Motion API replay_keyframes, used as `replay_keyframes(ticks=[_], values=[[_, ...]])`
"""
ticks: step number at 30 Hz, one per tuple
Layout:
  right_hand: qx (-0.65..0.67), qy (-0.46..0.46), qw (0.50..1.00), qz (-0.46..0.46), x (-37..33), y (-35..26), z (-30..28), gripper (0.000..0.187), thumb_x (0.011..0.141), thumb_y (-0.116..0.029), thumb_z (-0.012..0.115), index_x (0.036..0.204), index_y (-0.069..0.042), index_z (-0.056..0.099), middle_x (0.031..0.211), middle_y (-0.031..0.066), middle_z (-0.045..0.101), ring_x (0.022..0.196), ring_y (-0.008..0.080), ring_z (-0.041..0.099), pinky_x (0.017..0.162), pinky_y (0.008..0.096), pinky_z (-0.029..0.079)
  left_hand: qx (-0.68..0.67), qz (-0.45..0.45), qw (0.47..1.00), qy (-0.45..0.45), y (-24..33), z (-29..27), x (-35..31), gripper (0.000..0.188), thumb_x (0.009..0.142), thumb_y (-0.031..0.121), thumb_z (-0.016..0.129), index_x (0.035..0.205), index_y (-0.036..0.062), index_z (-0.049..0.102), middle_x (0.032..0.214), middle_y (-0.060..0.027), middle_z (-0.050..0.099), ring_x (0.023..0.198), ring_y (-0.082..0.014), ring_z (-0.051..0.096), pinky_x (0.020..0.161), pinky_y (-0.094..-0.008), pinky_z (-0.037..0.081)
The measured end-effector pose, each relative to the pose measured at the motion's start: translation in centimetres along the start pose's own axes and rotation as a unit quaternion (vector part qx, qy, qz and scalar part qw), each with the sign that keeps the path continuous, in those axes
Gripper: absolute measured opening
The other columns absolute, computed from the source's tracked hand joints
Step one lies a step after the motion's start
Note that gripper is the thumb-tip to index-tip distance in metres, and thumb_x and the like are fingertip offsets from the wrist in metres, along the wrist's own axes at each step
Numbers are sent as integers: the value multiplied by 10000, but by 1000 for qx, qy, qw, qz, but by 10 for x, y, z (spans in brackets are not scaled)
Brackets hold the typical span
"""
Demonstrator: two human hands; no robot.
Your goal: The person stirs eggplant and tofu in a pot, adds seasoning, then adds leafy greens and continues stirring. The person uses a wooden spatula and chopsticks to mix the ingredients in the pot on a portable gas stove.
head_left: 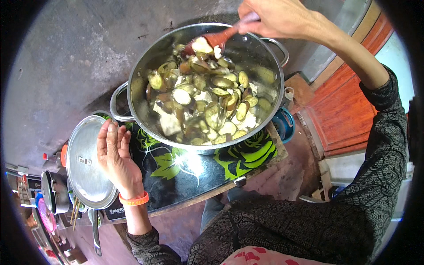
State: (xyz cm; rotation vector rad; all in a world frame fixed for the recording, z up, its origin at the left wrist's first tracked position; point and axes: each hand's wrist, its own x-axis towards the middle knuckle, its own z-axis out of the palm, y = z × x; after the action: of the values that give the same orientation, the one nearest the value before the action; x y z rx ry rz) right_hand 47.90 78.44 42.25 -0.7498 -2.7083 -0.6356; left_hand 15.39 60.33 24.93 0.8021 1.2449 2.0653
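- The stove (170, 190), black glass with a green leaf and flower pattern, spreads beneath the cookware; light glares off its surface near the front edge.
- The big metal pot (248, 55) stands on the stove, toward its back edge and right end, covering much of the glass; its loop handles stick out left and right.
- A round silver lid (95, 185) lies tilted by the stove's left end, a small grip at its middle; a long handle (96, 236) juts out below it, and I cannot tell what that belongs to.
- The right hand (276, 20), above the pot's far rim, has its fingers closed around the handle of the stirring spoon.
- The left hand (117, 161) is held up over the lid's right side, fingers loosely curled and apart, gripping nothing; whether it touches the lid I cannot tell.
- The reddish-brown stirring spoon (218, 39), slightly blurred, slants into the pot, pale pieces on its head.
- White chunks (170, 123) lie in the pot among the slices.
- Green-and-brown vegetable slices (215, 115) fill much of the pot.
- An orange wristband (134, 201) circles the left wrist.
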Motion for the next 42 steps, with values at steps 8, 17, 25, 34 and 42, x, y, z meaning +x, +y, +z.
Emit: replay_keyframes(ticks=[8,17,25,34,42], values=[[-173,98,958,-206,86,6,81,182,817,-278,641,712,-140,696,736,35,659,745,243,630,713,396,496,12,-34,999,29,-2,4,18,250,933,57,700,1159,-18,625,1055,-87,668,936,-164,667,840,-275,570],[27,84,930,-356,159,-61,129,127,762,-238,715,719,-119,710,733,12,655,878,211,583,949,400,349,-24,-33,999,-2,-4,5,21,336,906,39,722,1213,-18,600,1077,-97,678,896,-153,675,825,-274,572],[147,-13,911,-385,130,-55,85,148,778,-273,759,773,-125,753,741,27,688,842,206,613,942,425,319,-30,-32,999,-4,-2,6,20,338,904,36,722,1210,-21,592,1032,-110,698,888,-163,686,831,-282,570],[-270,20,949,-162,57,-4,-9,229,792,-283,679,686,-87,731,650,81,667,710,218,604,848,374,342,-37,-49,998,-14,-5,2,22,396,918,57,701,1269,-57,554,1098,-125,689,990,-195,680,915,-307,560],[-165,28,985,-49,71,-20,128,181,782,-216,617,624,-179,697,611,61,672,608,189,620,864,387,380,-37,-58,998,-5,-1,8,20,387,909,67,727,1244,-28,561,1048,-110,703,894,-166,687,851,-285,552]])
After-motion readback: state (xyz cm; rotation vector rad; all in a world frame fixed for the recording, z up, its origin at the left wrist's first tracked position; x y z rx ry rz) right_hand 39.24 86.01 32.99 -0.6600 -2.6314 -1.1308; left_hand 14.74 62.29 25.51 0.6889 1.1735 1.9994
